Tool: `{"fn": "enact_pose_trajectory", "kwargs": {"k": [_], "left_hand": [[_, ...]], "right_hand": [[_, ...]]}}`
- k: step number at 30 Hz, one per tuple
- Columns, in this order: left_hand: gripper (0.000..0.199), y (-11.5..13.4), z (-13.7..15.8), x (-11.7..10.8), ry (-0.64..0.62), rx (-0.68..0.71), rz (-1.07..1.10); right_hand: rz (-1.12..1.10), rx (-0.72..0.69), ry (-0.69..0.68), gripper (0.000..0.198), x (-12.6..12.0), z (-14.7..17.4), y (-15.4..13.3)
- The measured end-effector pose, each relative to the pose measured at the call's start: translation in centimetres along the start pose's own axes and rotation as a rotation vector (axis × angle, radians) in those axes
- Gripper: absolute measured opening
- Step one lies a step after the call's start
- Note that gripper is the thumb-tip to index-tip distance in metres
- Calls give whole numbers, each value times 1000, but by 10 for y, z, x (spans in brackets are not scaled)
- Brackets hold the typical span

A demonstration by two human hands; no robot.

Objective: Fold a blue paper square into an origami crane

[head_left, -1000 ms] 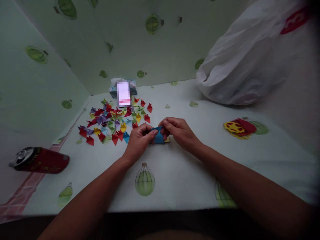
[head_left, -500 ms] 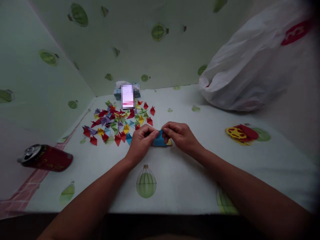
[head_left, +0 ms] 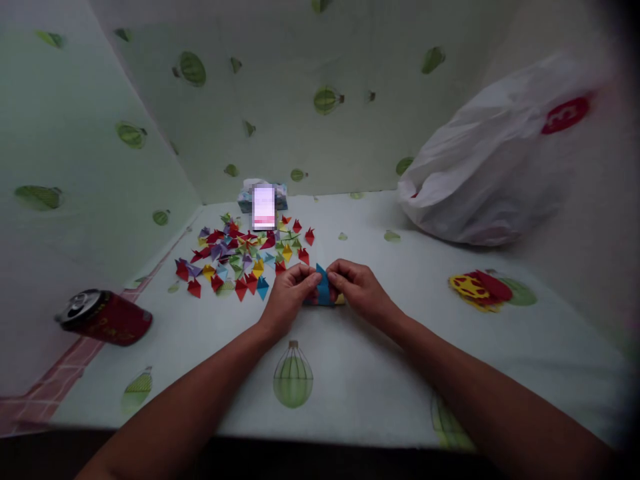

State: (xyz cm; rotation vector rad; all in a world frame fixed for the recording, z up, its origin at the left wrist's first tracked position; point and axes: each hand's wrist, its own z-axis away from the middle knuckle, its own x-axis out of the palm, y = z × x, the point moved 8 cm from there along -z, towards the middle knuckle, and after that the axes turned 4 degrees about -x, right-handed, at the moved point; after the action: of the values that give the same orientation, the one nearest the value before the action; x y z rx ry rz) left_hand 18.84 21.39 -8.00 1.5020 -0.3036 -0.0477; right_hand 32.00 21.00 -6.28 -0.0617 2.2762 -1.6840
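Note:
Between my two hands, over the middle of the table, is a piece of blue folded paper [head_left: 323, 288] with a pointed top. My left hand [head_left: 295, 287] pinches its left side between thumb and fingers. At its right side, the fingers and thumb of my right hand [head_left: 354, 283] are closed on the paper too. Just under my right fingers shows a bit of yellow paper [head_left: 341, 299]; the rest is hidden. Left of my hands lie several small folded paper pieces [head_left: 243, 288] in red, yellow, purple, green and blue.
A lit phone [head_left: 264, 208] leans against a tissue box [head_left: 246, 200] at the back. On the left lies a red can [head_left: 113, 319] on its side. A white plastic bag [head_left: 470, 173] stands back right, with yellow and red cut-outs [head_left: 473, 288] in front of it.
The blue paper has gone from a broad, flat shape to a narrower one with a point standing up between my fingers. My view has tilted up slightly.

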Motion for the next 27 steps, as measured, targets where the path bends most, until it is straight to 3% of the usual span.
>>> {"fn": "enact_pose_trajectory", "kwargs": {"k": [5, 11, 22, 27], "left_hand": [[23, 7, 0, -5, 41, 38, -74], [24, 17, 6, -7, 111, 115, -146], [26, 18, 5, -2, 40, 135, -234], [30, 26, 8, -8, 123, 142, -253]], "right_hand": [[149, -88, -45, 22, 2, 0, -8], [-8, 13, -92, 28, 13, 3, 0], [126, -53, -37, 32, 8, 4, -8], [-79, 16, -45, 38, 12, 4, 3]]}}
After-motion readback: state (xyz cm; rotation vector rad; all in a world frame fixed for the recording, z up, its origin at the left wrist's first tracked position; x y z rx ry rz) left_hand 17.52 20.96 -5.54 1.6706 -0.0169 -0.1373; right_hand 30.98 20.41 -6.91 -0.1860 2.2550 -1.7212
